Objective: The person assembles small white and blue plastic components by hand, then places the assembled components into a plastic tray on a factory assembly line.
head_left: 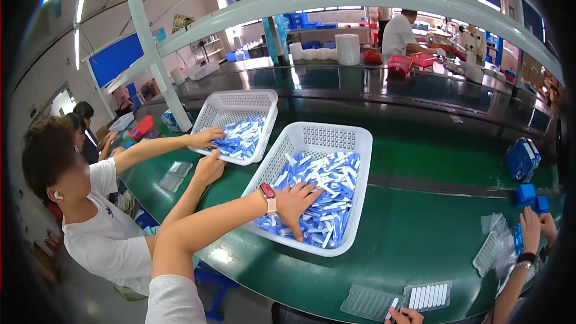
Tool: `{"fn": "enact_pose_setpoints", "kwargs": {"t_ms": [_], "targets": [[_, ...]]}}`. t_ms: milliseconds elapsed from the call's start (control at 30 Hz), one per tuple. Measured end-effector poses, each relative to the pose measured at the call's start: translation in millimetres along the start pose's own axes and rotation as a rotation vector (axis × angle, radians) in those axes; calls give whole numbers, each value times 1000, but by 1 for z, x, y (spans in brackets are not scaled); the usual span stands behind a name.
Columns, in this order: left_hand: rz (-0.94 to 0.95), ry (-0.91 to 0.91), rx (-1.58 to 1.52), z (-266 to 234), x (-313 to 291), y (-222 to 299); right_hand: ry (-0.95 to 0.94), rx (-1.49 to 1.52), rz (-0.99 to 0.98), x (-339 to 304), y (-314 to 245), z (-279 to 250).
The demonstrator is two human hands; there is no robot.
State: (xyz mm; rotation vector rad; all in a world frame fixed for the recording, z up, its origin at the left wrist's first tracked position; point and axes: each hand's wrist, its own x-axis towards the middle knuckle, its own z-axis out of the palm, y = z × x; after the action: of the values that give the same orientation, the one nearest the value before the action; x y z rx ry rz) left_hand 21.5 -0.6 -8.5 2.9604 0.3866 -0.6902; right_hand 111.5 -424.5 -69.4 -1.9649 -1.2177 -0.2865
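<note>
My left hand, with a pink-banded watch on the wrist, reaches into a white plastic basket. Its fingers are spread over a heap of small blue-and-white sticks; whether any lies under the palm is hidden. At the lower edge, my right hand pinches a slim white stick. That stick is just above a clear plastic blister tray with narrow slots. Beside it on the right, a second clear tray holds several white sticks in a row.
On my left, a co-worker has both hands at another white basket of sticks. Another person's hands handle clear trays and blue packs at the right edge. More clear trays lie on the green table. Blue boxes stand far right.
</note>
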Motion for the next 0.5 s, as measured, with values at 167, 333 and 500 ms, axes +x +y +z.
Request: {"fn": "enact_pose_setpoints", "kwargs": {"t_ms": [167, 333, 500], "targets": [[-68, 91, -15, -2, 19, -23, -11, 44, -30, 3, 1, -1], [-53, 295, -15, 4, 31, -17, 2, 21, -29, 6, -2, 1], [-243, 278, -5, 4, 30, -12, 12, 3, -21, 5, -2, 2]]}}
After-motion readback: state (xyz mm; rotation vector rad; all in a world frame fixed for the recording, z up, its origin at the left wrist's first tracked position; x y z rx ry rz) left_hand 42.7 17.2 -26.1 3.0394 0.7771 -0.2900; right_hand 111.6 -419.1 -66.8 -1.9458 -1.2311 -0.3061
